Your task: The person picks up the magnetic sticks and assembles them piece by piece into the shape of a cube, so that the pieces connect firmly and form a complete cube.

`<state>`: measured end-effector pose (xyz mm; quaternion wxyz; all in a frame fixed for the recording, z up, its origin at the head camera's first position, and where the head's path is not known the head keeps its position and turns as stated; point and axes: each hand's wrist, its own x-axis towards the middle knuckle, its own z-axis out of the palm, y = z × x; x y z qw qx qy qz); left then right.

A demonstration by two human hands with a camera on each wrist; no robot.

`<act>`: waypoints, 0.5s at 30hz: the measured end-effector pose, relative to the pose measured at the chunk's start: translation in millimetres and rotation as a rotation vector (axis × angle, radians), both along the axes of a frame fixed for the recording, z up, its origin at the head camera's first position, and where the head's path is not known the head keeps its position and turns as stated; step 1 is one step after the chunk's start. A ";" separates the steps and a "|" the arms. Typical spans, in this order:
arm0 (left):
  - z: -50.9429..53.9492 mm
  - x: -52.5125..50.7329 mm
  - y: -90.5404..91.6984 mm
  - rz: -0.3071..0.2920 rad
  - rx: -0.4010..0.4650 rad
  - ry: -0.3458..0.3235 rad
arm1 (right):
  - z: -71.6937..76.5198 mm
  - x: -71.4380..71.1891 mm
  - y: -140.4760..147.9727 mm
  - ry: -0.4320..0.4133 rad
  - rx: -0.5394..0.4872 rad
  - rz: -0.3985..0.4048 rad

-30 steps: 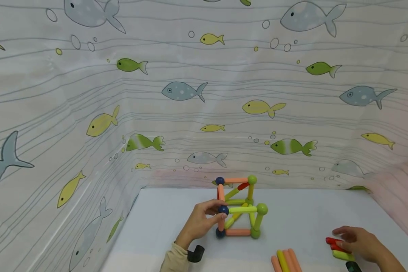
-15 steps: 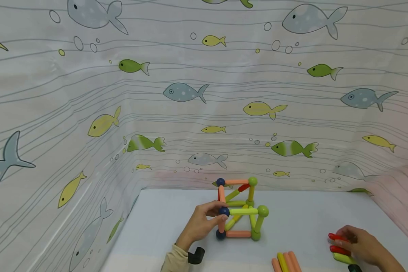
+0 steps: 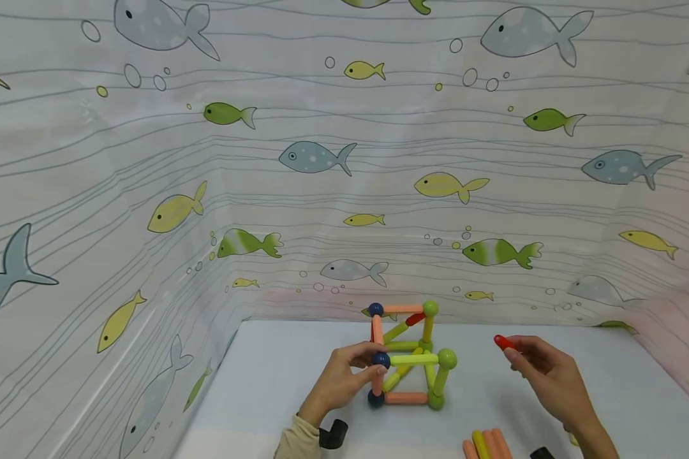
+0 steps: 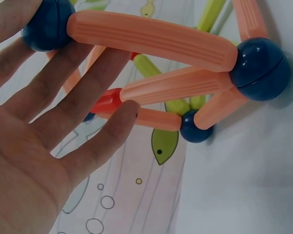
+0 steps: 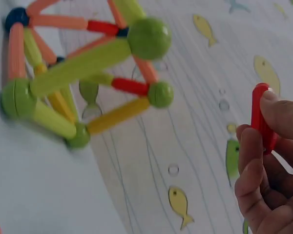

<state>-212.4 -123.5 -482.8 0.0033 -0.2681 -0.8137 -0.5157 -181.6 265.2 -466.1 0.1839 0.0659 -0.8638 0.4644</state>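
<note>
A box-shaped frame of rods and balls (image 3: 414, 360) stands on the white table, with blue balls along its left side and green balls along its right. At its upper front-left corner my left hand (image 3: 335, 382) pinches a blue ball (image 3: 381, 361) between thumb and fingers; the other fingers are spread behind an orange rod (image 4: 151, 41) in the left wrist view. To the right of the frame, raised off the table, my right hand (image 3: 557, 379) holds a short red rod (image 3: 503, 343) by thumb and fingers. The right wrist view shows that rod's tip pointing away from the palm.
Several loose rods (image 3: 488, 444), orange and yellow, lie side by side at the table's front edge. Part of a yellow-green rod (image 3: 573, 439) shows beside my right wrist. A fish-patterned sheet (image 3: 344, 191) walls the white table (image 3: 264, 357) at the back and sides.
My right hand has picked a red rod from the small group at the right and carried it left and up toward the frame. The left hand keeps its hold on the blue ball.
</note>
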 end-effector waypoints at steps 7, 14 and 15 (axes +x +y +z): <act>1.6 1.0 -1.6 -0.014 -0.012 -0.032 | 14.9 16.8 -53.7 -0.302 -0.221 0.478; 2.1 0.3 -3.5 -0.024 -0.004 -0.068 | -13.0 25.2 -122.2 -0.471 -0.274 0.594; 1.9 0.0 -3.8 -0.024 -0.002 -0.071 | -19.5 25.7 -131.3 -0.460 -0.274 0.553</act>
